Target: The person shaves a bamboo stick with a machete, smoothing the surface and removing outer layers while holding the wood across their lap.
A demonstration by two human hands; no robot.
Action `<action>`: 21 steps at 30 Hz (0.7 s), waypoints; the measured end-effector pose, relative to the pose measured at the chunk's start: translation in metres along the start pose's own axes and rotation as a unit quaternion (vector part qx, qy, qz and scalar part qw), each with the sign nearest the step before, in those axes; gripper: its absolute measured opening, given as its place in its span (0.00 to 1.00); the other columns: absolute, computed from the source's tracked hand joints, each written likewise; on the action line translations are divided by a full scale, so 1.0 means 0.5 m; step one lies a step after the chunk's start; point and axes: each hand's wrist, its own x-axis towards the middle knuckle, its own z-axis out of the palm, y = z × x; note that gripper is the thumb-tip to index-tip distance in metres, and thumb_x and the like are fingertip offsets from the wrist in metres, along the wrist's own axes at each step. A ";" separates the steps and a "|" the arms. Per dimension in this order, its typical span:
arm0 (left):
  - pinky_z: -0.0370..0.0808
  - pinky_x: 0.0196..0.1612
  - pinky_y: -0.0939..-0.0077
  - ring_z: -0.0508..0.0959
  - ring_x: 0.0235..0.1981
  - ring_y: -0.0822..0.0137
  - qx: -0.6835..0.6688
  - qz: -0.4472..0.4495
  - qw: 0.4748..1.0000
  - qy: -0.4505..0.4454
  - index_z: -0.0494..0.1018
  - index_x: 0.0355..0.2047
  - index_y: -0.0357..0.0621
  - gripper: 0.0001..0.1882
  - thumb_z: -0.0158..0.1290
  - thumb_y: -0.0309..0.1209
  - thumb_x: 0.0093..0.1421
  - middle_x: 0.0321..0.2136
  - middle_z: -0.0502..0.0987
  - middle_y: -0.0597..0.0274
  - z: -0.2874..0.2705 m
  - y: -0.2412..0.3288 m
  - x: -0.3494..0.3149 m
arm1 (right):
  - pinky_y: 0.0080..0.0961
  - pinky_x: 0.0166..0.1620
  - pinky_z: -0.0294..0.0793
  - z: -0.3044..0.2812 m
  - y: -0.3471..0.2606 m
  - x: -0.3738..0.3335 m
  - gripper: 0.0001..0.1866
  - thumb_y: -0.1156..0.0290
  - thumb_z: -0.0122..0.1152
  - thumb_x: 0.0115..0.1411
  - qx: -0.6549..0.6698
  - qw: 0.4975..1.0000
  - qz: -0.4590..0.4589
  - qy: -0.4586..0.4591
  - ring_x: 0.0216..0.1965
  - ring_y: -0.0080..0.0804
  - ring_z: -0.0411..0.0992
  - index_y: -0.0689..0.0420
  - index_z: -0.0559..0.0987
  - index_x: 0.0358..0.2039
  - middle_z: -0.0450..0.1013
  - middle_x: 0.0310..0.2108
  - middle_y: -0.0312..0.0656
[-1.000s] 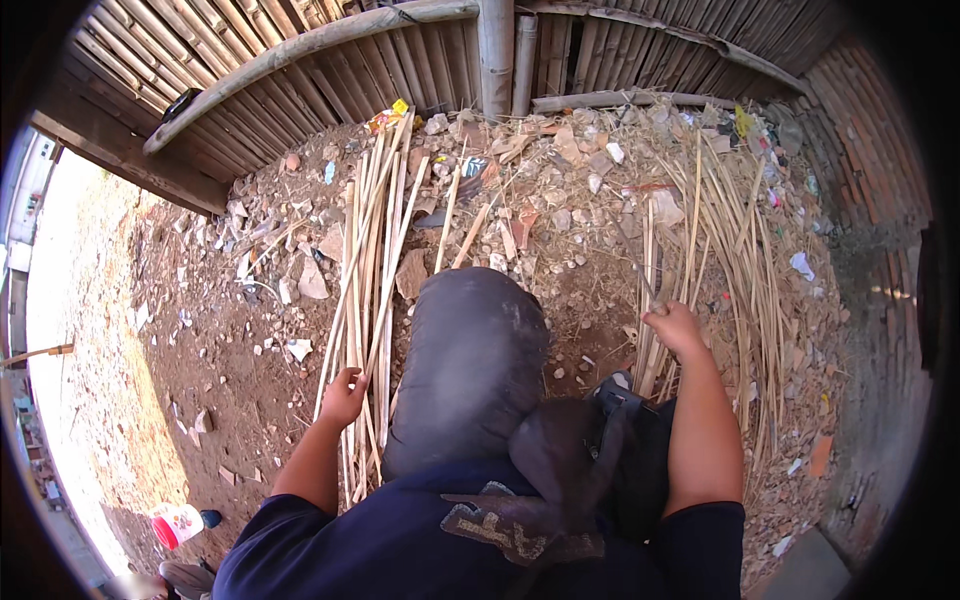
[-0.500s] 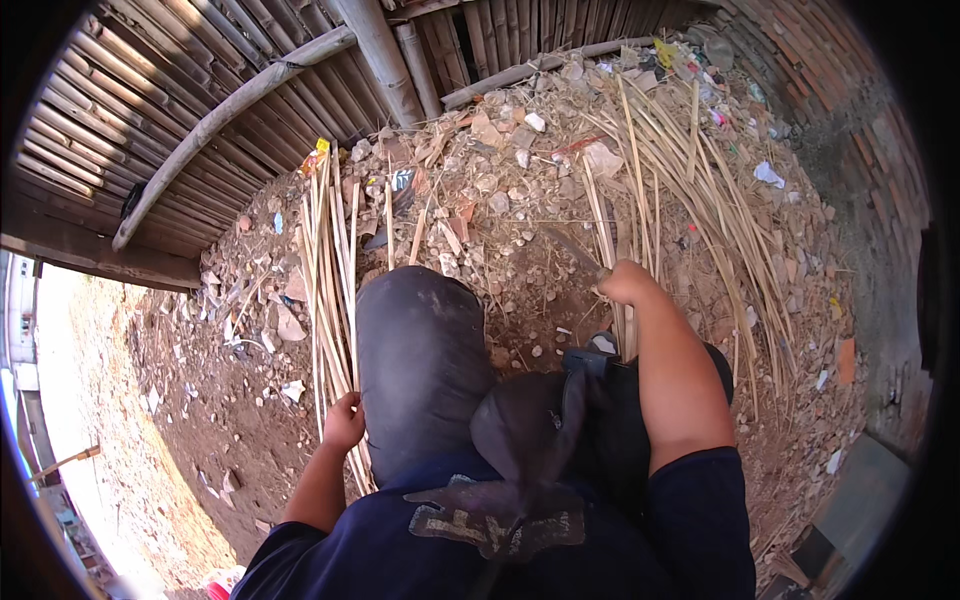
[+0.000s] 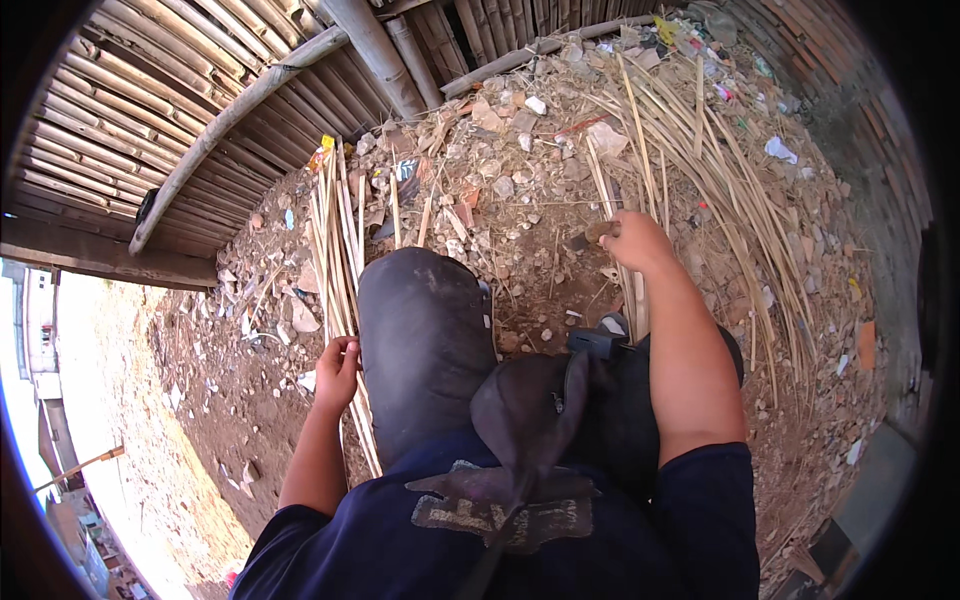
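Observation:
My left hand (image 3: pixel 337 372) is beside my left thigh, fingers curled in a pinch at the near part of a bundle of long pale bamboo strips (image 3: pixel 328 240). It grips a strip there; the fingertips are partly hidden. Beyond my right knee, my right hand (image 3: pixel 640 242) is closed around a knife (image 3: pixel 588 238), whose short visible part points left. Under and beside that hand, a few split bamboo pieces (image 3: pixel 629 292) lie lengthwise, running back toward my right leg.
A larger spread of bamboo strips (image 3: pixel 745 205) lies to the right. Stones, brick bits and litter cover the dirt ground (image 3: pixel 225 400). A bamboo-slat wall (image 3: pixel 130 130) with a curved pole (image 3: pixel 230 120) stands at the far left, and a brick wall (image 3: pixel 890 210) at the right.
My right hand has moved a little away from me, and the knife has turned so less of its blade shows. My left hand has risen slightly along the strips. The view has shifted slightly.

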 end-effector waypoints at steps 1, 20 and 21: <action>0.76 0.34 0.77 0.77 0.27 0.74 -0.005 -0.015 1.000 -0.006 0.76 0.48 0.36 0.14 0.53 0.36 0.73 0.32 0.80 0.63 0.003 -0.021 -0.003 | 0.45 0.50 0.78 -0.013 -0.016 -0.009 0.20 0.61 0.68 0.56 -0.001 1.000 0.004 0.001 0.47 0.54 0.79 0.57 0.83 0.47 0.81 0.43 0.53; 0.73 0.27 0.76 0.74 0.21 0.76 -0.034 -0.081 0.996 -0.025 0.76 0.45 0.38 0.15 0.50 0.38 0.73 0.25 0.78 0.64 0.027 -0.292 -0.075 | 0.45 0.51 0.78 -0.047 -0.042 -0.023 0.22 0.55 0.65 0.59 -0.003 0.997 0.059 0.054 0.49 0.51 0.78 0.53 0.81 0.51 0.81 0.44 0.52; 0.74 0.26 0.76 0.74 0.20 0.75 -0.014 -0.082 0.996 -0.013 0.76 0.45 0.37 0.15 0.50 0.38 0.73 0.25 0.78 0.64 0.024 -0.271 -0.087 | 0.45 0.50 0.78 -0.066 -0.064 -0.027 0.22 0.54 0.64 0.58 0.009 0.993 0.067 0.093 0.47 0.51 0.79 0.53 0.82 0.49 0.81 0.42 0.52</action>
